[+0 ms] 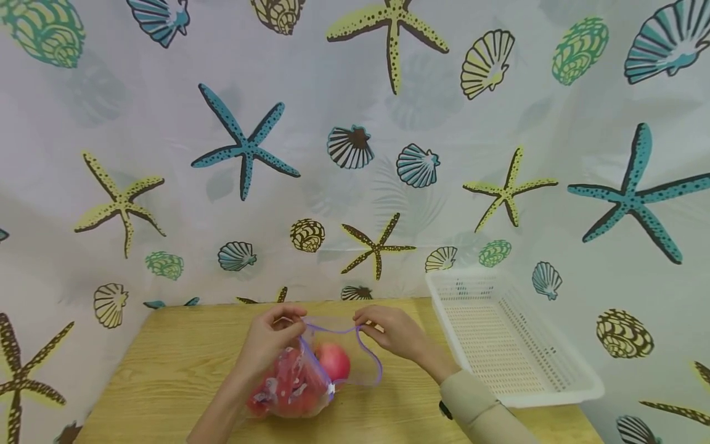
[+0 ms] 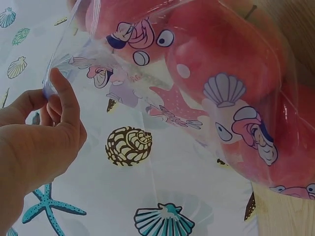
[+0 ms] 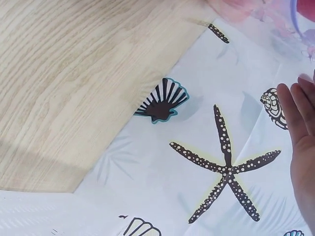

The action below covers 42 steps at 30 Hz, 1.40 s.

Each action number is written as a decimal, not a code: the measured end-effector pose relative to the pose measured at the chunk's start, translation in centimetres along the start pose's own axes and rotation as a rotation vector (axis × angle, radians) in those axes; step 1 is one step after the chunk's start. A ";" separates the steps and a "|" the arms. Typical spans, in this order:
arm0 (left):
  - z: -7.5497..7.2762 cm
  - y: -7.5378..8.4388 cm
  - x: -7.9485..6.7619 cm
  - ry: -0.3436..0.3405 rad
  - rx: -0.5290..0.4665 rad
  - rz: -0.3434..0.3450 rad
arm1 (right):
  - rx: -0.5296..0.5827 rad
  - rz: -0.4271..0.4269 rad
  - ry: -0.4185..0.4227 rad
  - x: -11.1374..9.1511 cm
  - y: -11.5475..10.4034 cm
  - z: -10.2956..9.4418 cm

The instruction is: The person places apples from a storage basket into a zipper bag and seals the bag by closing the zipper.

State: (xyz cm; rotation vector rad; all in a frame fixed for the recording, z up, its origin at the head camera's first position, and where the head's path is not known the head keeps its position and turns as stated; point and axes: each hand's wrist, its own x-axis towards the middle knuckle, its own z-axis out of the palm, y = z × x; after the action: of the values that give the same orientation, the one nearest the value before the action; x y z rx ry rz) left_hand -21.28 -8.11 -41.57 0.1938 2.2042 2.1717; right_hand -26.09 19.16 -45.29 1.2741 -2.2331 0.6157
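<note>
A clear plastic zip bag (image 1: 294, 385) with purple edging and cartoon sea prints lies on the table, filled with several red apples. Through its open mouth, one apple (image 1: 334, 361) shows in the head view. My left hand (image 1: 267, 340) pinches the mouth's left edge between thumb and fingers; the left wrist view shows this hand (image 2: 47, 130) beside the printed bag (image 2: 224, 91). At the opposite edge, my right hand (image 1: 395, 333) holds the rim with its fingertips. Only part of the right hand (image 3: 302, 142) appears in the right wrist view.
To the right stands a white plastic basket (image 1: 577, 394) with a perforated base. Under everything is a wood-grain table (image 1: 183, 351). Behind and at the sides hangs a white cloth (image 1: 310, 197) printed with starfish and shells.
</note>
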 end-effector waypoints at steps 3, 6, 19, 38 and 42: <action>-0.2 0.1 -0.6 0.000 0.026 0.007 | 0.038 0.045 0.007 -0.1 -0.2 -0.4; -0.4 0.2 -1.6 -0.009 0.038 0.009 | 0.050 0.104 0.017 -0.3 -0.7 -0.8; 0.0 -3.5 -7.4 -0.142 0.386 0.447 | 0.121 0.289 0.081 0.4 -2.0 -1.6; 1.3 -9.2 -9.4 -0.046 0.898 1.009 | 0.130 0.332 0.019 1.7 -2.6 -2.0; 0.3 -8.5 -9.1 -0.067 0.842 1.057 | 0.123 0.331 0.024 1.6 -2.6 -2.1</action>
State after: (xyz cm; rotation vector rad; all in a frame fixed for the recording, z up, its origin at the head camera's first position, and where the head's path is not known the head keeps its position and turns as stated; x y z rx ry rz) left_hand -12.76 -8.94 -50.56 1.7203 3.2125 1.1186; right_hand -24.09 18.18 -42.34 0.9502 -2.4383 0.8961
